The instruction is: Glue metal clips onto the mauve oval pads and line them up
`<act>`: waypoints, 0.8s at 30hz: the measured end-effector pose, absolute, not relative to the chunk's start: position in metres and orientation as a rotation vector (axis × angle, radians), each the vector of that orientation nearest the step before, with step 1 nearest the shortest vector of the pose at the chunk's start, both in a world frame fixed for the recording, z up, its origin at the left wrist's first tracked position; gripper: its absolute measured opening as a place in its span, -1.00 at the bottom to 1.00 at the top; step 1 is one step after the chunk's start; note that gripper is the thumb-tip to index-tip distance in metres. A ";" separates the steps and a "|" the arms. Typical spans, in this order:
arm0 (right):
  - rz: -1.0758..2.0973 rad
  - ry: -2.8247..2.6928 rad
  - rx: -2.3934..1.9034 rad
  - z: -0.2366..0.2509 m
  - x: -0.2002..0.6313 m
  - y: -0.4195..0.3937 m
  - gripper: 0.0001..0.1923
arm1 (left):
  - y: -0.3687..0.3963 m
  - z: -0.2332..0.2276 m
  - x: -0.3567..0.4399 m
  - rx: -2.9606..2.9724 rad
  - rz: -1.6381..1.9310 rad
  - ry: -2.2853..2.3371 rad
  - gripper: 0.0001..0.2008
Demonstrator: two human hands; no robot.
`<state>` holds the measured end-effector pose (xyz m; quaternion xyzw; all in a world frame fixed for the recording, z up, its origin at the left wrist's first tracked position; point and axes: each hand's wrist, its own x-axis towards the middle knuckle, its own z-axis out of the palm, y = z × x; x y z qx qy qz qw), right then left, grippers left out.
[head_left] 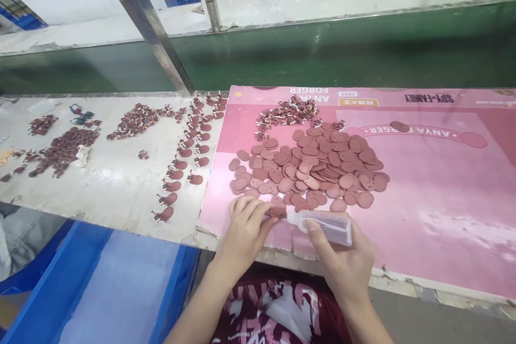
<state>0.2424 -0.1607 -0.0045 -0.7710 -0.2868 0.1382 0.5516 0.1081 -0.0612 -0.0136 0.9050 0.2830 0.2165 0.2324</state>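
Near the front edge of the pink sheet, my left hand (248, 226) pinches a reddish-brown oval disc (277, 212) between thumb and fingers. My right hand (346, 258) is wrapped round a clear squeeze bottle (326, 227), tilted so its nozzle reaches the disc; whether the tip touches it I cannot tell. Just beyond both hands spreads a heap of similar oval discs (322, 156), some with small holes. Behind that heap lies a pile of small brown and white figure pieces (288, 113).
On the bench to the left stand rows of discs with small figures attached (175, 174). More small brown parts (66, 148) lie farther left. A blue bin (52, 290) sits below the bench at left. A green panel (322, 54) and a metal post (149, 21) bound the back.
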 end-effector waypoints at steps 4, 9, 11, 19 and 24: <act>0.308 -0.716 -1.822 -0.005 0.241 -0.161 -0.76 | -0.061 -0.014 0.108 2.495 0.613 0.772 -0.86; 0.296 -0.689 -1.809 -0.004 0.236 -0.162 -0.78 | -0.061 -0.014 0.108 2.479 0.609 0.771 -0.88; 0.300 -0.665 -1.804 -0.005 0.234 -0.163 -0.77 | -0.061 -0.013 0.108 2.477 0.603 0.773 -0.88; 0.302 -0.723 -1.754 -0.010 0.246 -0.164 -0.78 | -0.062 -0.013 0.109 2.487 0.631 0.769 -0.88; 0.281 -0.673 -1.731 -0.006 0.248 -0.165 -0.75 | -0.061 -0.015 0.108 2.505 0.669 0.761 -0.87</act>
